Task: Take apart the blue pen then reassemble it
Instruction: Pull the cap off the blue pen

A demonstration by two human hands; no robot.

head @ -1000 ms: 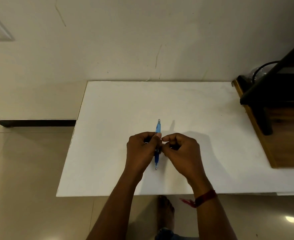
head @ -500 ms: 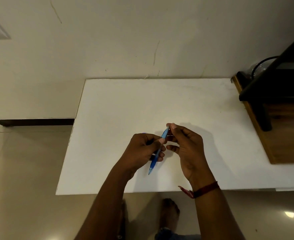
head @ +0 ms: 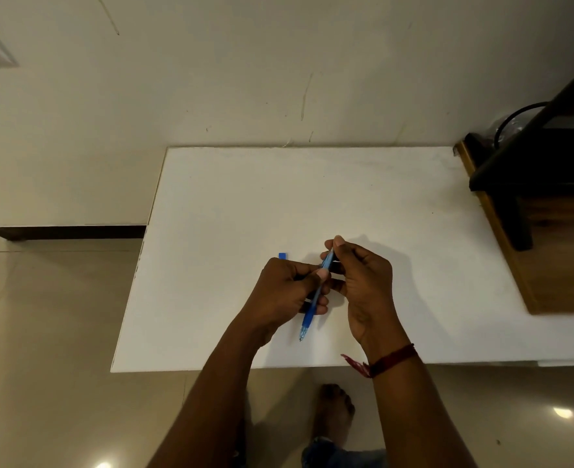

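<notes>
The blue pen [head: 313, 300] is held tilted above the white table [head: 245, 204], its tip pointing down toward me and its top end up to the right. My left hand [head: 283, 293] grips the barrel around the middle. My right hand [head: 363, 282] pinches the pen's top end between thumb and fingers. A small blue piece [head: 282, 256] shows just beyond my left hand; whether it lies on the table or is held I cannot tell.
A wooden unit [head: 555, 251] with a black frame and a black cable [head: 515, 116] stands at the table's right. The wall runs behind the table. Tiled floor lies left and in front, with a foot [head: 333, 410] below the table's near edge.
The pen went from lying flat under both hands to being lifted and tilted. My right hand shifted up to the top end. The small blue piece appeared beyond my left hand.
</notes>
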